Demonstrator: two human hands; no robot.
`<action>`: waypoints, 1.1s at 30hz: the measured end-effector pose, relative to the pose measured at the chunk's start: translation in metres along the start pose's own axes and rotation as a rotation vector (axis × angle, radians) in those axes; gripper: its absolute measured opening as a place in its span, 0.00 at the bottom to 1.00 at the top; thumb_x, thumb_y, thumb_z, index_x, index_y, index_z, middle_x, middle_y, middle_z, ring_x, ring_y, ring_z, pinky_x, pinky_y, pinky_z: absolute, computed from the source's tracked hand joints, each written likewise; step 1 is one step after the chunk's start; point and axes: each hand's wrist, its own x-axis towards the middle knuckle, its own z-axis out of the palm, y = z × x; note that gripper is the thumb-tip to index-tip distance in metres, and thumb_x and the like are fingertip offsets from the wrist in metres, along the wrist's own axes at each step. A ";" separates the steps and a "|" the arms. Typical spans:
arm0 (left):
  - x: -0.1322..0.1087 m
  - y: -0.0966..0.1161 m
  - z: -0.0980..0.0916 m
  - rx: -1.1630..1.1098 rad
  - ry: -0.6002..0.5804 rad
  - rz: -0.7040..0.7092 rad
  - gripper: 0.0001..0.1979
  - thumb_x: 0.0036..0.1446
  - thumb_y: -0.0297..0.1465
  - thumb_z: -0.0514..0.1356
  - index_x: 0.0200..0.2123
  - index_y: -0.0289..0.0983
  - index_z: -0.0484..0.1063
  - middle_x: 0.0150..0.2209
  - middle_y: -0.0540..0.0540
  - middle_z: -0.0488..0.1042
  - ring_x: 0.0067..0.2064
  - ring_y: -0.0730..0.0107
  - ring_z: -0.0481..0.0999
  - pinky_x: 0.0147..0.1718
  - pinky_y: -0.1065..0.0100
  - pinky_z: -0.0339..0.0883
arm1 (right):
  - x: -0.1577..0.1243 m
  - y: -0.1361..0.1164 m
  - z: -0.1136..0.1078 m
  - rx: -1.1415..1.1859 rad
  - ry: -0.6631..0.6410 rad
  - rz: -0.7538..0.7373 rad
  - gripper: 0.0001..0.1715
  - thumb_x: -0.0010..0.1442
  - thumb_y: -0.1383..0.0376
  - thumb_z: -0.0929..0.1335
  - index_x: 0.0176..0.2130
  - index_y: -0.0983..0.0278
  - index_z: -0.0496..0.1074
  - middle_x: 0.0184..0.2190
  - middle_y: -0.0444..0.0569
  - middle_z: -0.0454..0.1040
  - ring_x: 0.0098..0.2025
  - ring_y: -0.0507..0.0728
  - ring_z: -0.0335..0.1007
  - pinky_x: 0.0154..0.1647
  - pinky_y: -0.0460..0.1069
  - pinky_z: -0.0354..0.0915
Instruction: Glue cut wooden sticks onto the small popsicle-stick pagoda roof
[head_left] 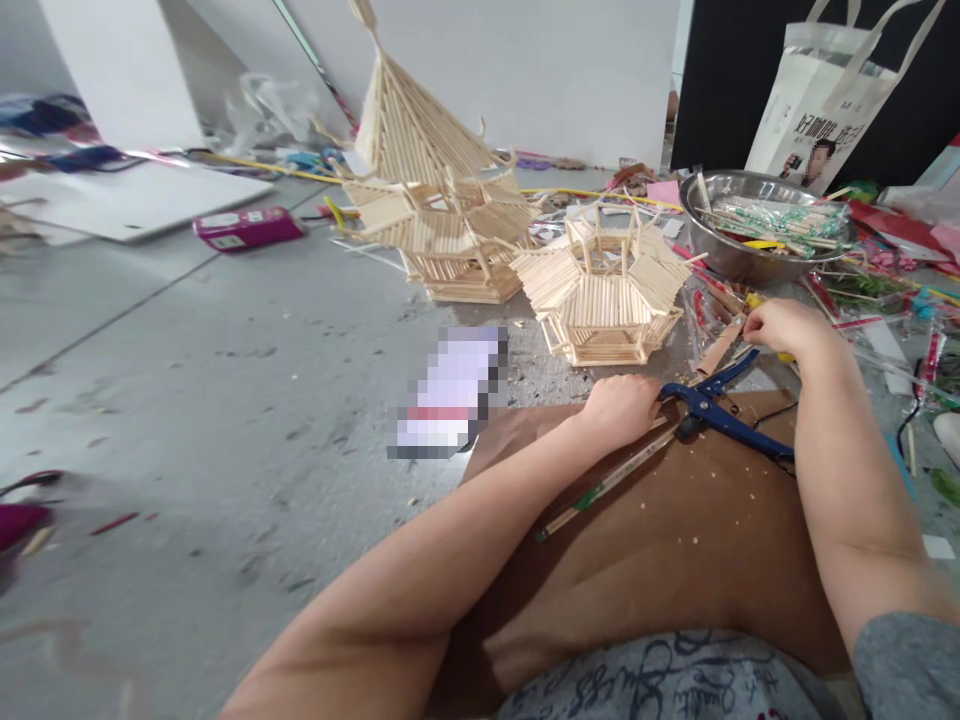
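My left hand (622, 408) is closed beside the jaws of a blue hand tool (709, 405), its fingertips hidden; what it grips cannot be made out. My right hand (780, 328) is pinched above the tool's upper handle, near a tan strip (721, 347), and what lies between its fingers is too small to name. The tool rests on brown paper (652, 560). Wrapped sticks (600, 490) lie on the paper below my left hand. Just beyond stands a small pavilion of wooden sticks (607, 300).
A taller stick pavilion (450, 220) with a pointed roof stands behind. A phone (454, 385) lies left of the paper. At the back right are a metal bowl (701, 240) of wrapped sticks and a white bag (806, 110). Purple package (251, 228) at left; scraps lie at right.
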 end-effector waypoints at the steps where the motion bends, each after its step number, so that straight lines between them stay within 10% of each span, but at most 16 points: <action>1: 0.000 0.000 -0.001 0.002 -0.005 0.001 0.14 0.56 0.32 0.47 0.34 0.36 0.71 0.35 0.39 0.76 0.38 0.54 0.77 0.33 0.59 0.69 | 0.003 0.000 0.005 -0.003 -0.036 0.003 0.05 0.45 0.64 0.69 0.27 0.58 0.76 0.33 0.50 0.76 0.34 0.58 0.70 0.32 0.52 0.60; 18: -0.001 -0.001 -0.001 -0.008 0.003 0.007 0.14 0.55 0.32 0.48 0.34 0.36 0.73 0.36 0.39 0.77 0.37 0.55 0.77 0.33 0.60 0.69 | 0.015 -0.016 0.027 -0.150 -0.149 0.074 0.23 0.48 0.64 0.67 0.45 0.65 0.73 0.45 0.59 0.74 0.45 0.65 0.70 0.39 0.54 0.65; 33: -0.020 -0.007 -0.040 0.021 0.008 0.172 0.14 0.58 0.34 0.49 0.37 0.36 0.72 0.35 0.42 0.77 0.37 0.60 0.76 0.32 0.64 0.66 | 0.035 0.018 0.037 0.091 -0.218 -0.327 0.04 0.48 0.67 0.65 0.23 0.63 0.66 0.23 0.42 0.69 0.26 0.50 0.63 0.28 0.45 0.57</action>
